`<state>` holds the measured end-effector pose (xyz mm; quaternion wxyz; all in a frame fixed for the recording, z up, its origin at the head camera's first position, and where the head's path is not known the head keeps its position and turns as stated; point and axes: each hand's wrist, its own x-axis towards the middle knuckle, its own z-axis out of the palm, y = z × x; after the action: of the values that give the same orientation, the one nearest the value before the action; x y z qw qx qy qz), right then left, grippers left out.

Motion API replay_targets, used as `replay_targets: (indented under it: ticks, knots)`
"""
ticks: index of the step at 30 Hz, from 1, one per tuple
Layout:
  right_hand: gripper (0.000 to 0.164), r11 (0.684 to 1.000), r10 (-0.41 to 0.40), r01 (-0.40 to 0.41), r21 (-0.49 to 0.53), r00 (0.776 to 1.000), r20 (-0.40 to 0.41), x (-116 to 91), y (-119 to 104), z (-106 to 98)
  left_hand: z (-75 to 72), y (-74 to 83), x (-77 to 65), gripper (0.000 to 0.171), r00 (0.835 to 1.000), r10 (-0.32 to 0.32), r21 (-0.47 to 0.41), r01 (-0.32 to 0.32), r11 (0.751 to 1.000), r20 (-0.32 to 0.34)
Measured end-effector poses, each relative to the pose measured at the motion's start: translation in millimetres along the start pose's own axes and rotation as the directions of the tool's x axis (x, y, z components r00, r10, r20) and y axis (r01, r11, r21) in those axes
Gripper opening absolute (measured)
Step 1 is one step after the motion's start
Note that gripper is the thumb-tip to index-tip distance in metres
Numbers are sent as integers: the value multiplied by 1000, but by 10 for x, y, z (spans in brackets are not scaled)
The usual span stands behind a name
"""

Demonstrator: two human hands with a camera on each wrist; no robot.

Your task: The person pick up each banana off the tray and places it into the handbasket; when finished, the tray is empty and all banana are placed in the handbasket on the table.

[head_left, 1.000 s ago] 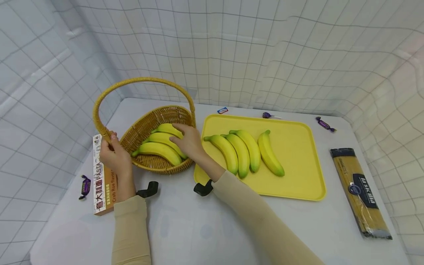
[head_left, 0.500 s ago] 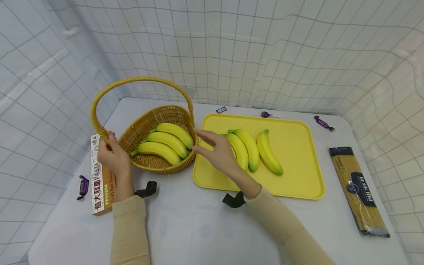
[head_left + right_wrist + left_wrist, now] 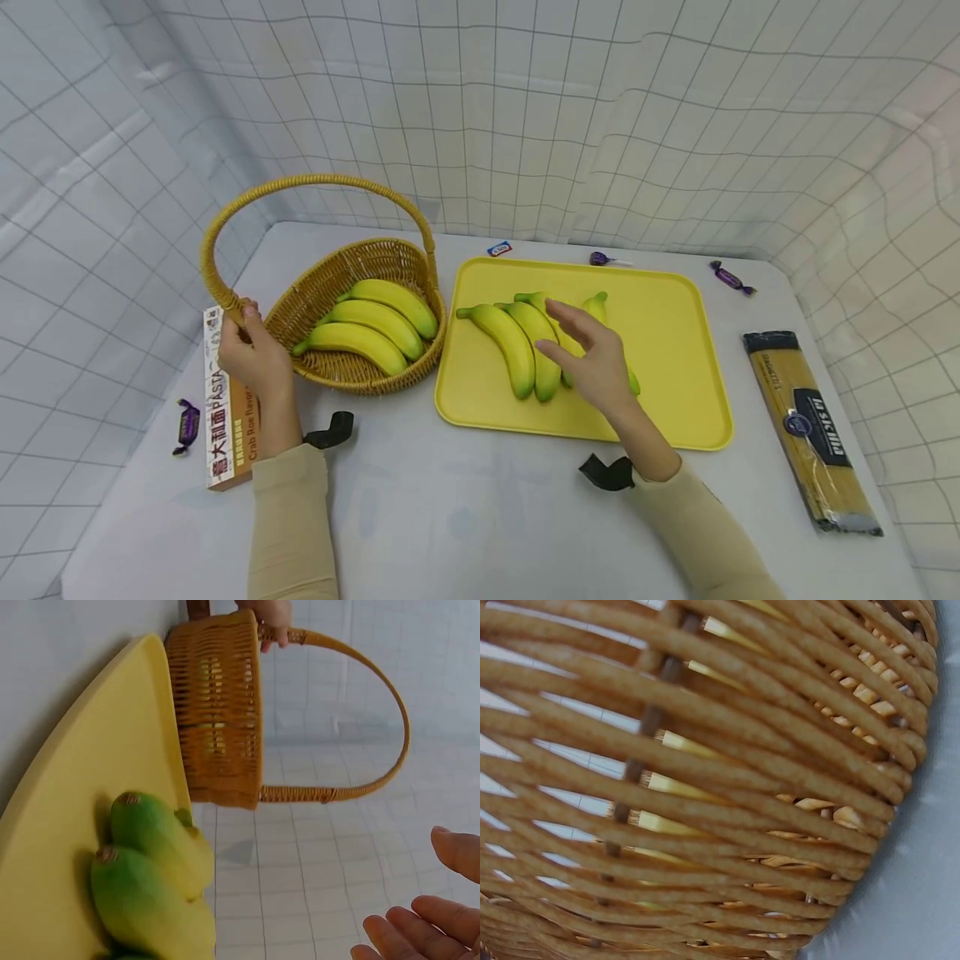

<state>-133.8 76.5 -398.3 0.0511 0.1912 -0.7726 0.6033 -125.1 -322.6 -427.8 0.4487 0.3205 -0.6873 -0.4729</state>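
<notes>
My left hand (image 3: 258, 354) grips the base of the handle (image 3: 322, 181) of a wicker basket (image 3: 360, 262) at the left. Three bananas (image 3: 375, 318) lie side by side inside it. Close up in the left wrist view, woven wicker (image 3: 727, 735) fills most of the picture. Over the yellow tray (image 3: 675, 358), my right hand (image 3: 596, 362) hovers with thumb and fingers apart, holding nothing. It partly hides two of the several bananas (image 3: 510, 342) on the tray. In the right wrist view, green-tipped bananas (image 3: 161, 840) lie left of my fingertips (image 3: 390, 934).
A pasta box (image 3: 232, 417) lies beside the left forearm, with a purple-wrapped candy (image 3: 187, 425) to its left. Behind the tray are a small blue-and-red packet (image 3: 499, 248) and a lollipop (image 3: 600, 258). Another wrapped candy (image 3: 731, 277) and a spaghetti pack (image 3: 810, 433) lie at the right.
My right hand has left the bananas in the basket and moved right, over the tray's bananas. The left hand keeps its grip on the handle, and the basket stays nearly in place.
</notes>
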Motion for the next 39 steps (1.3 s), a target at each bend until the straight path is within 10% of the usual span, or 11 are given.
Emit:
replay_targets:
  ticks: [14,39]
  knots:
    - [58,980,100,-131,-148,975,-201,-189,413,-644,-7,-37,14,27,1000,-8,-6,8,1000,-9]
    - [70,877,422,-440,-194,898,-126,-273,930,-670,9,-23,9,28,1000,-10,15,10,1000,-4]
